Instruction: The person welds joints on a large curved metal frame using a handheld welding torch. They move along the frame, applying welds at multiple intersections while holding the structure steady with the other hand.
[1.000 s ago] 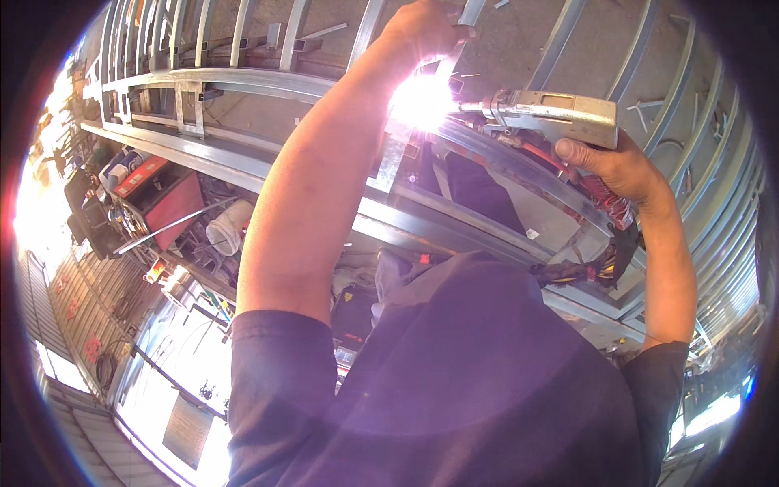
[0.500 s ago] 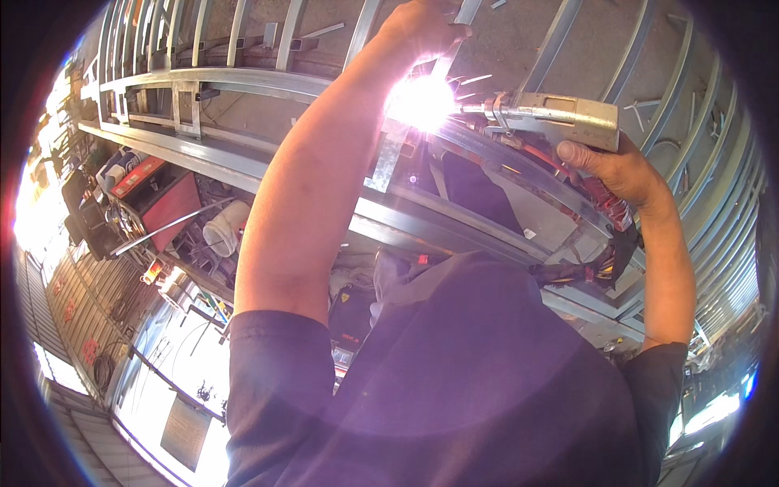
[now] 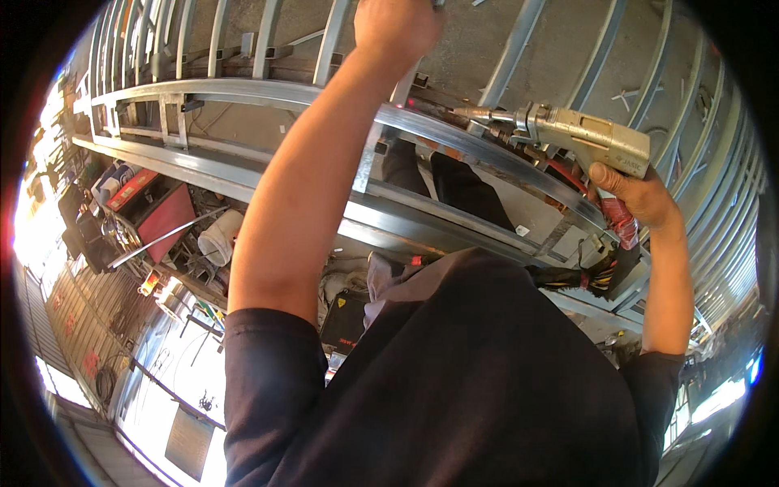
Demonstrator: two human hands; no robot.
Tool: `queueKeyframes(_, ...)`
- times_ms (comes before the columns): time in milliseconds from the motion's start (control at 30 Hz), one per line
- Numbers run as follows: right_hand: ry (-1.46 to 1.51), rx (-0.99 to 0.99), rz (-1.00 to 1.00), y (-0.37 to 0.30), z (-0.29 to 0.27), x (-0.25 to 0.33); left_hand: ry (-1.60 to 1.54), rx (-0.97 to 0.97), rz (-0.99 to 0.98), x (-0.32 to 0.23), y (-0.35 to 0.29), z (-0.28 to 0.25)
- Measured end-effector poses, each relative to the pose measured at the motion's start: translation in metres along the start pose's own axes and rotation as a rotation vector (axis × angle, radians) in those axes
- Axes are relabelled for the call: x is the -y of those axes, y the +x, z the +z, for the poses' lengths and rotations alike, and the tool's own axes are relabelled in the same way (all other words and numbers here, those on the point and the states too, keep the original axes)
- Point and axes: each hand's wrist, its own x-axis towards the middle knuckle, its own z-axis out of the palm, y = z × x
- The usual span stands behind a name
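Observation:
My right hand (image 3: 637,195) is wrapped around the handle of a gold-coloured welding gun (image 3: 596,138), thumb along its side. The gun's narrow nozzle points left, a little apart from a small red glowing spot on the steel frame's curved rail (image 3: 454,136). At the top edge, my left hand (image 3: 398,28) is closed, seemingly round an upright steel bar (image 3: 404,86) that meets the rail beside the glow. Its fingertips are mostly hidden behind the hand. Red-wrapped cable (image 3: 620,221) hangs below the gun's handle.
Parallel steel bars (image 3: 600,53) fan out across the far side and right. A straight steel beam (image 3: 406,223) runs between me and the curved rail. To the left stand a red cabinet (image 3: 158,211) and a white bucket (image 3: 219,238). A dark case (image 3: 345,318) lies below the beam.
The bright welding arc and its sparks have gone out, leaving a small red glow. The gun has moved right and slightly down, off the joint. My left hand has shifted slightly left.

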Motion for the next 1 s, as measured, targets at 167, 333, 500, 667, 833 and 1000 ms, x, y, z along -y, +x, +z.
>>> queueKeyframes(167, 0.032, 0.011, 0.026, -0.017, -0.006, -0.022, -0.223, 0.380, -0.118, -0.070, -0.005, 0.029)
queueKeyframes(333, -0.012, 0.024, 0.040, -0.015, -0.012, -0.031, -0.424, 0.330, -0.121, -0.071, -0.010, 0.036)
queueKeyframes(500, 0.005, 0.042, 0.066, -0.015, -0.010, -0.024, -0.595, 0.430, -0.127, -0.037, -0.010, 0.064)
queueKeyframes(667, 0.022, -0.006, 0.080, -0.019, -0.016, -0.034, -0.592, 0.622, -0.417, -0.055, 0.007, 0.061)
queueKeyframes(833, 0.064, 0.014, 0.098, -0.029, -0.018, -0.038, -0.760, 0.320, -0.456, -0.092, 0.012, 0.090)
queueKeyframes(1000, 0.035, 0.019, 0.117, -0.021, -0.019, -0.045, -0.647, 0.313, -0.514, -0.104, 0.010, 0.083)
